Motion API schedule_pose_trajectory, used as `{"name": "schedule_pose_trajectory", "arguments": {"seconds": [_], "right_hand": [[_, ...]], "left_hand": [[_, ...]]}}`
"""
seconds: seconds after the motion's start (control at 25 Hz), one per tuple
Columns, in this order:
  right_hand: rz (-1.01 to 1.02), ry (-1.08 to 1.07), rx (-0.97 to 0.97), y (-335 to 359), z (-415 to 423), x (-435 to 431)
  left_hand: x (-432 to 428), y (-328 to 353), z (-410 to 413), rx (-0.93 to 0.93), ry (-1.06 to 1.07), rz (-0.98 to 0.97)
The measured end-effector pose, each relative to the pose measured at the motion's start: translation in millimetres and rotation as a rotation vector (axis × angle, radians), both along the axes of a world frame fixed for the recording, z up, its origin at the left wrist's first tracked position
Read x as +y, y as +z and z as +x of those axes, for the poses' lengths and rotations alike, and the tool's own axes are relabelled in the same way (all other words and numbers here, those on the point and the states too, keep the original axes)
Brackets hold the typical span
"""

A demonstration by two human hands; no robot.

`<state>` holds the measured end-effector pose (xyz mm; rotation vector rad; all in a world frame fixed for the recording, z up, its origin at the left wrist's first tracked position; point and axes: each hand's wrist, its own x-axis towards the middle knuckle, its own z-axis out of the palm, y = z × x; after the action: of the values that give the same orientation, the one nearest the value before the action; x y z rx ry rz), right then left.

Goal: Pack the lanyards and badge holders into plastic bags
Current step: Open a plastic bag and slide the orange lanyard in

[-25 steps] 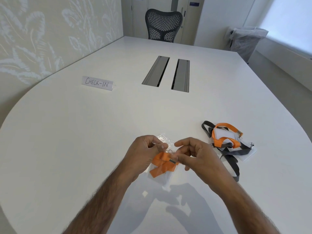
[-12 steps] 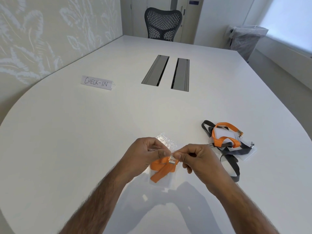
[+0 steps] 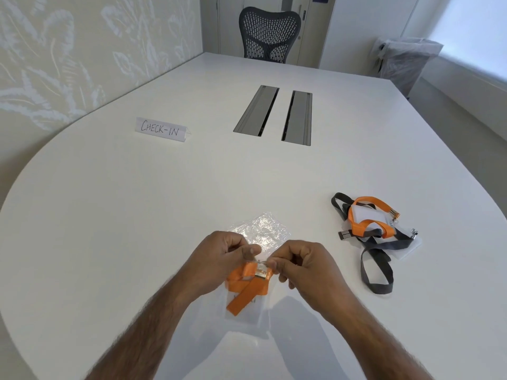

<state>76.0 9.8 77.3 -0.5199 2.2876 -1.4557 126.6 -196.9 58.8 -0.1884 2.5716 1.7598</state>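
A clear plastic bag point(image 3: 247, 308) hangs between my hands above the white table point(image 3: 137, 215), with a folded orange lanyard point(image 3: 247, 286) and its metal clip inside. My left hand point(image 3: 219, 259) and my right hand point(image 3: 304, 261) both pinch the bag's top edge, fingertips nearly touching. Just beyond my hands, a second, crumpled clear bag point(image 3: 263, 229) lies flat on the table. To the right rests a pile of loose lanyards: an orange lanyard point(image 3: 367, 215), a grey lanyard point(image 3: 381, 259) and clear badge holders point(image 3: 408, 242) under them.
A folded paper sign reading CHECK-IN point(image 3: 162, 129) stands at the left of the table. Two grey cable hatches point(image 3: 274, 113) sit in the table's middle. A black mesh chair point(image 3: 270, 34) is at the far end, and a bin with a plastic liner point(image 3: 406, 58) stands on the floor at right.
My fingertips have come together along the top edge of the bag. The orange lanyard has settled lower inside the bag. The pile at the right has not moved.
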Motion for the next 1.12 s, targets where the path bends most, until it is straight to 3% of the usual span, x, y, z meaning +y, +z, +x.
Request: {"name": "schedule_pose_trajectory", "arguments": {"seconds": [0.16, 0.36, 0.56, 0.72, 0.84, 1.12], "right_hand": [[-0.026, -0.057, -0.095, -19, 9, -27], [-0.012, -0.105, -0.165, -42, 16, -69], [0.247, -0.121, 0.043, -61, 17, -88], [0.444, -0.065, 0.223, -68, 21, -87], [0.468, -0.052, 0.295, -71, 21, -86], [0.336, -0.051, 0.357, -75, 29, -65]], "left_hand": [[-34, -6, 15, -0.163, -0.047, 0.063], [-57, -27, 6, -0.149, 0.208, -0.124], [-53, -31, -9, -0.117, 0.296, -0.506], [-38, -42, -12, -0.045, 0.225, -0.767], [-24, -54, -7, 0.02, 0.178, -0.929], [-8, -55, -5, -0.172, 0.138, -1.015]]}}
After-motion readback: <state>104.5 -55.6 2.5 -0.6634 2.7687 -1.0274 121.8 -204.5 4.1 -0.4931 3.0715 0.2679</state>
